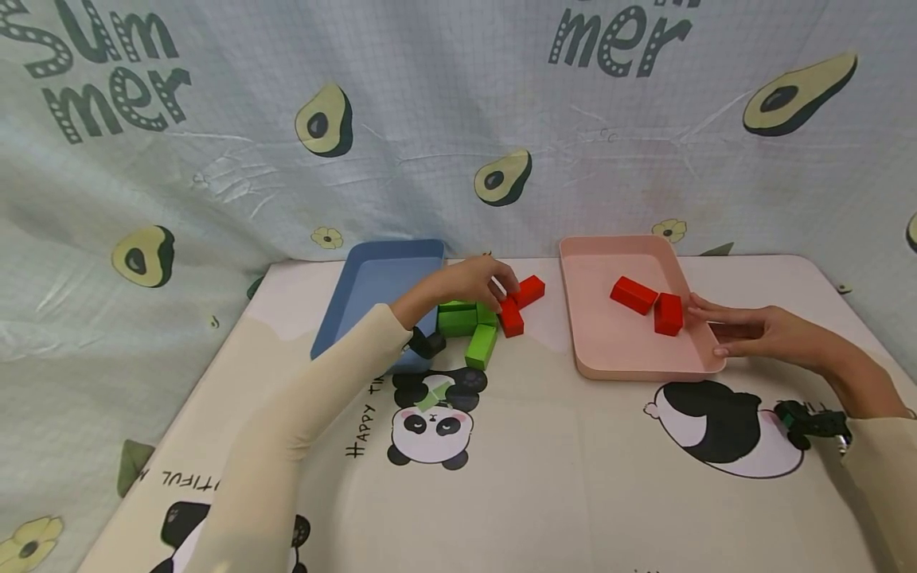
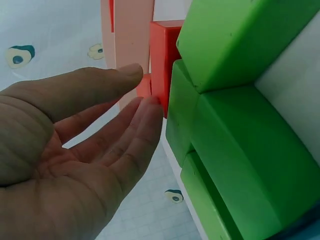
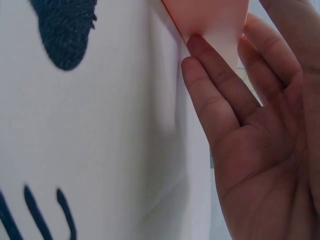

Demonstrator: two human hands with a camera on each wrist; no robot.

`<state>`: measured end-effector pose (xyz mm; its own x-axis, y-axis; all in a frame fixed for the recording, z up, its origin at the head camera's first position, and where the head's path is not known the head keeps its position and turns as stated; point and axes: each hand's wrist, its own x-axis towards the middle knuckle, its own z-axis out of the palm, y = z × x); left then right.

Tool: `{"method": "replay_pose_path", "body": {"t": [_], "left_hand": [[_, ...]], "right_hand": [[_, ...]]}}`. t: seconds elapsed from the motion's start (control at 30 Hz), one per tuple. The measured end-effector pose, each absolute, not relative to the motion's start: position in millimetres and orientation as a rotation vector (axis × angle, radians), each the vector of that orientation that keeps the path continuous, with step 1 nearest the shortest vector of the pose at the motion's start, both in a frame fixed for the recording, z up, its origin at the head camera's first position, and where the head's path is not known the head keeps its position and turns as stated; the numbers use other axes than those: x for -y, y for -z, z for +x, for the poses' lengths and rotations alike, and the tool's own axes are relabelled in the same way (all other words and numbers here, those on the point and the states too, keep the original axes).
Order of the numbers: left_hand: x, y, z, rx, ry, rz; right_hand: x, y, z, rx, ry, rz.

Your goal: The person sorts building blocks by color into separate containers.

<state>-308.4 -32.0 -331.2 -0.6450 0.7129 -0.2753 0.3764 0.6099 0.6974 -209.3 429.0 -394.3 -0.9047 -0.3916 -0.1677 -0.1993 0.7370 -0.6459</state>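
Beside the red block (image 1: 511, 317) my left hand (image 1: 469, 283) hovers over the blocks between the two trays. In the left wrist view, thumb and fingers stand apart with nothing between them; the fingertips (image 2: 152, 107) are at the red block (image 2: 162, 65), and whether they touch is unclear. Another red block (image 1: 530, 291) lies just behind it. Several green blocks (image 1: 481, 346) cluster to the left. My right hand (image 1: 777, 338) rests against the right side of the pink tray (image 1: 609, 350), its fingers fairly straight along the wall (image 3: 220, 20). Two red blocks (image 1: 634, 295) lie inside that tray.
A blue tray (image 1: 390, 255) stands at the left, partly hidden behind my left forearm. Printed pandas (image 1: 431, 434) mark the pale tablecloth. A patterned curtain (image 1: 415, 183) hangs behind the table's back edge. Dark wrist devices (image 1: 809, 422) sit on both wrists.
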Motion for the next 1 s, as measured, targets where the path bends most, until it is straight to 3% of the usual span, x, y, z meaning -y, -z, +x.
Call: {"method": "replay_pose_path", "body": {"t": [0.4,1.0], "left_hand": [[28.3,335.7,-304.9,-2.306,-0.724,0.904],[-4.8,360.4,-252.3,-2.308,-0.615,1.053]], "right_hand": [[-428.0,396.1,-208.3,-2.642,0.940,-0.421],[-429.7,398.4,-207.6,-2.650,0.947,-0.434]]}}
